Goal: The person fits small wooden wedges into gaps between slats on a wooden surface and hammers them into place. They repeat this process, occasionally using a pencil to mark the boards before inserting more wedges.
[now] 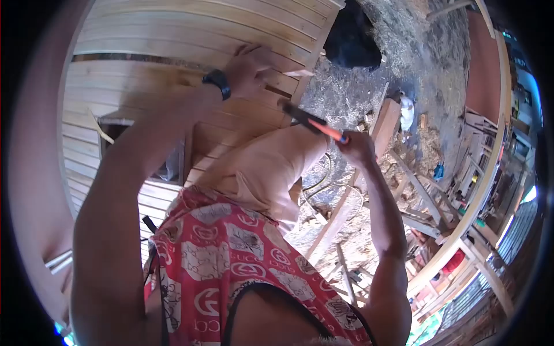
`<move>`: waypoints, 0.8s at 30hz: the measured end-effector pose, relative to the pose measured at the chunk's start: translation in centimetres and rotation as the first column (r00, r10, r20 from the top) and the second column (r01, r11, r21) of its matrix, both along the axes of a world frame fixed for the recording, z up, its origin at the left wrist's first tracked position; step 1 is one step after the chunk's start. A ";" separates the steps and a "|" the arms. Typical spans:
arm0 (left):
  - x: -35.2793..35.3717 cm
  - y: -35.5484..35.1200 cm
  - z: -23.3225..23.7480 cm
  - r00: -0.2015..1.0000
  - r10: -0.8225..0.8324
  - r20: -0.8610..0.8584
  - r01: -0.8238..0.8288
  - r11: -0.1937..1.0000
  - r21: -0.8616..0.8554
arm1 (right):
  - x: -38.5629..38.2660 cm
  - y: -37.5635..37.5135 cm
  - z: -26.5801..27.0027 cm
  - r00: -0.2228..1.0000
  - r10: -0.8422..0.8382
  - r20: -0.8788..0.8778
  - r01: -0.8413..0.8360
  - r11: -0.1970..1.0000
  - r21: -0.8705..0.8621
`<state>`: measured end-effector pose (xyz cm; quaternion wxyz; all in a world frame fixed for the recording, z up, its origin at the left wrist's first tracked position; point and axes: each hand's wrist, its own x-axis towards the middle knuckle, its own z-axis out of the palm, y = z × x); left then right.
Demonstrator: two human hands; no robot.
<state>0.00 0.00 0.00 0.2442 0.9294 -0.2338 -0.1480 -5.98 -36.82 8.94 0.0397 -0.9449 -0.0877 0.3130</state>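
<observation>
My right hand point(356, 149) is closed around the orange and black handle of a hammer point(326, 130). The hammer's dark head points up and left, above the edge of a panel of pale wooden slats point(133, 83), and is slightly blurred. My left hand point(252, 66), with a dark watch point(217, 83) on its wrist, rests on the slats near that edge. Its fingers lie across the boards beside a dark gap between slats; part of them is hidden, and I make out nothing held in them. My knee, in tan trousers point(259, 164), is against the panel below the hammer.
A square opening point(173, 155) is in the slats at left, with a thin stick near it. Right of the panel, the ground holds a black bag point(353, 37), a loose cable point(332, 187), scattered shavings, a small pale animal point(406, 114) and several timber pieces.
</observation>
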 end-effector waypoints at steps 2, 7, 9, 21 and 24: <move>0.9 -0.7 1.0 0.899 0.118 0.422 -0.033 0.979 -0.203 | -3.0 0.7 -0.4 0.994 -0.056 -0.089 0.069 0.986 0.154; 2.6 -5.4 -1.0 0.999 -0.044 0.005 0.041 0.880 -0.473 | -10.6 0.2 2.3 0.958 -0.161 -0.237 0.222 0.940 0.260; 3.3 -3.6 0.4 0.905 -0.074 -0.418 -0.116 0.904 -0.411 | -12.9 0.3 2.1 0.966 -0.164 -0.201 0.218 0.932 0.288; 5.4 17.2 6.9 0.804 0.413 -0.428 -0.582 0.692 -0.427 | -9.6 8.7 3.2 0.906 -0.396 -0.147 0.414 0.761 0.500; 3.0 20.4 5.9 0.787 0.496 -0.367 -0.609 0.721 -0.332 | -4.5 11.3 1.0 0.876 -0.473 0.090 0.299 0.680 0.670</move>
